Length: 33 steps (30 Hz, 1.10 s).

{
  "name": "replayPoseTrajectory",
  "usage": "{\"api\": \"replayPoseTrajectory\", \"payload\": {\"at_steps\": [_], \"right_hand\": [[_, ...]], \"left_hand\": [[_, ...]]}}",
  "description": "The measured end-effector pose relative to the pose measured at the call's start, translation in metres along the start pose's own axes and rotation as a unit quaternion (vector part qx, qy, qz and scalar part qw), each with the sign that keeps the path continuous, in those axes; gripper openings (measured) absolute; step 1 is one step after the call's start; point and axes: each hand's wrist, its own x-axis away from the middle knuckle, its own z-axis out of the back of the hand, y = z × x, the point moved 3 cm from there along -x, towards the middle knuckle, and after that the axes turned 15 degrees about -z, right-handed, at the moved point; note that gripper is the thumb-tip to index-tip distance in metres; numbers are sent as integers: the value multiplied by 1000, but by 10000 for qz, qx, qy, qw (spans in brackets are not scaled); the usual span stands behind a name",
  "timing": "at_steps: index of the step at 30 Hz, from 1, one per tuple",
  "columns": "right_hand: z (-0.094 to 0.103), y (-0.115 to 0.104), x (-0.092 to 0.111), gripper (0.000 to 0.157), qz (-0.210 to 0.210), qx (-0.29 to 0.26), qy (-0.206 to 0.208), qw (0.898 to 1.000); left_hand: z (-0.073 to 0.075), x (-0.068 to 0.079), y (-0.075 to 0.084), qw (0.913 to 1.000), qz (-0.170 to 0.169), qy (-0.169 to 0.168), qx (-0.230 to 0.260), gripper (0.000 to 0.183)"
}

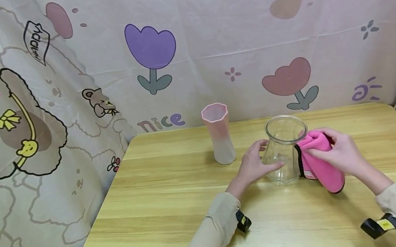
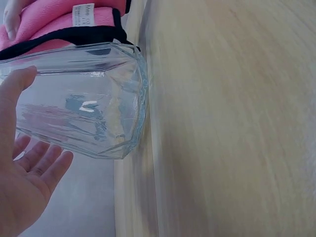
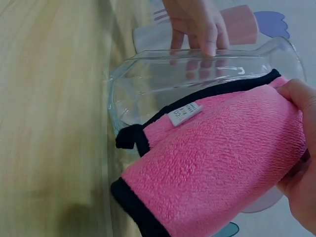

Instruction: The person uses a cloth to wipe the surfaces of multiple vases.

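Observation:
A clear glass vase [image 1: 282, 154] with a wide round rim stands upright on the table. My left hand [image 1: 252, 164] holds it from the left, thumb across the front and fingers behind; in the left wrist view a gap shows between palm and glass. In my right hand [image 1: 345, 152] is a folded pink cloth [image 3: 217, 153] with black edging and a small white label, pinched between thumb and fingers. The cloth lies against the vase's right side and hangs down in front. In the head view it hides part of the vase wall.
Left of the glass vase stands a pink-and-white vase [image 1: 221, 137] with a faceted rim. Both vases are on a light wood table [image 1: 152, 225]. A patterned curtain [image 1: 205, 23] hangs behind the table and along its left side.

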Motion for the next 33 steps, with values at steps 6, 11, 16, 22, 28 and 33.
{"api": "replayPoseTrajectory", "payload": {"at_steps": [6, 11, 16, 22, 28, 33], "right_hand": [[13, -2, -2, 42, -276, -420, 119, 9987], [22, -2, -4, 39, -511, -619, 164, 9966], [24, 7, -5, 41, -772, -676, 168, 9946], [26, 11, -6, 41, -642, -621, 24, 9960], [26, 14, -5, 41, -643, -750, -75, 9951], [25, 14, -4, 40, -591, -715, -97, 9956]], "left_hand": [[1, 1, 0, 10000, 44, -71, 45, 74], [3, 3, 4, 9998, 109, -159, -63, 77], [0, 4, 16, 9983, 342, 55, -477, 87], [-10, -3, 37, 9738, 810, 825, -1961, 99], [-23, -4, 41, 9535, 1161, 1212, -2504, 97], [-26, -3, 39, 9478, 1230, 1340, -2620, 89]]}}
